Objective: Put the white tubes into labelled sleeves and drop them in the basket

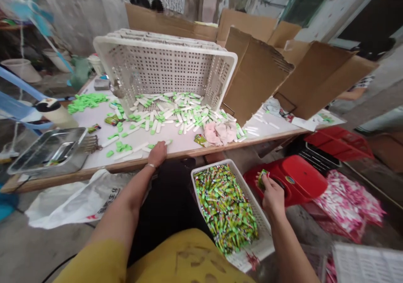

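Yellow sleeves [94, 262] over dark trousers [166, 199] fill the nearest part of the view. Left hand [157, 154]: open, fingers loosely spread, resting at the near edge of the tabletop [179, 148], with a metal bangle [150, 165] at the wrist and loose white tubes [138, 148] just beside the fingers; whether it presses on a tube cannot be told. Right hand [272, 195]: clenched on a green-wrapped packet [263, 179], held just past the rim of a white perforated basket [214, 164] and before a red plastic stool [302, 179]. Basket: on the floor, heaped with more green-wrapped packets [225, 207]. Tabletop contents: a white plastic crate [163, 66] tilted on one edge, a spill of white tubes and green pieces [179, 115] around its lower side, crumpled pink material [220, 132], and a steel tray [47, 150] at the left end. Cardboard sheets [256, 73] stand behind. Floor, right: a pile of pink-and-white packets [346, 203]. Step in hand, as judged: single packets handled at the basket. Next move, as judged: the right hand's packet calls for release over the basket.
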`<action>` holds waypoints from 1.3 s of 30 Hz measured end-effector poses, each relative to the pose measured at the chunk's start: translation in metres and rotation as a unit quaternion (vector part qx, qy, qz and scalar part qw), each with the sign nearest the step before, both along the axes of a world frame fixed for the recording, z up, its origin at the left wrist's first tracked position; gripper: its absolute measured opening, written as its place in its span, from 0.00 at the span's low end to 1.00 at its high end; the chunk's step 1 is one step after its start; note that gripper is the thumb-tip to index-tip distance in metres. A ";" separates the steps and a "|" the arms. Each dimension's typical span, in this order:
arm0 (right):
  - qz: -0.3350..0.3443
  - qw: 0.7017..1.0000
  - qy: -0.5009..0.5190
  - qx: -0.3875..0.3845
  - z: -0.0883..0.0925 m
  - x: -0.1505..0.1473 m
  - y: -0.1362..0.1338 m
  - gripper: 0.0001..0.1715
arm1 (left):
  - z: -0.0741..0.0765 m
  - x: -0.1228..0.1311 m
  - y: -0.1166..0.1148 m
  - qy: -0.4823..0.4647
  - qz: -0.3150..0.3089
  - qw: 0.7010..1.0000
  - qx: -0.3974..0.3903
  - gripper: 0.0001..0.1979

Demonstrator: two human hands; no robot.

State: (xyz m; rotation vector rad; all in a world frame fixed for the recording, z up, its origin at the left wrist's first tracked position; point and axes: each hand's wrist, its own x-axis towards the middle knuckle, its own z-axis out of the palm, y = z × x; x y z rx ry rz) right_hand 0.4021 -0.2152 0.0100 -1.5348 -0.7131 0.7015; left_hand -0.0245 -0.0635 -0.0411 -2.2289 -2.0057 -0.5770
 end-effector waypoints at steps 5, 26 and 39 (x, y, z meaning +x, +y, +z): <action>-0.042 0.998 0.030 -0.043 0.014 0.002 -0.018 0.25 | -0.001 0.003 0.003 0.020 -0.005 1.000 0.005 0.16; 0.119 0.989 -0.011 -0.090 -0.005 -0.103 0.048 0.25 | 0.005 -0.010 -0.002 -0.157 -0.022 0.987 -0.001 0.13; 0.326 0.939 -0.105 -0.025 0.006 -0.236 0.144 0.25 | 0.035 -0.052 0.016 -0.353 0.007 0.931 -0.099 0.15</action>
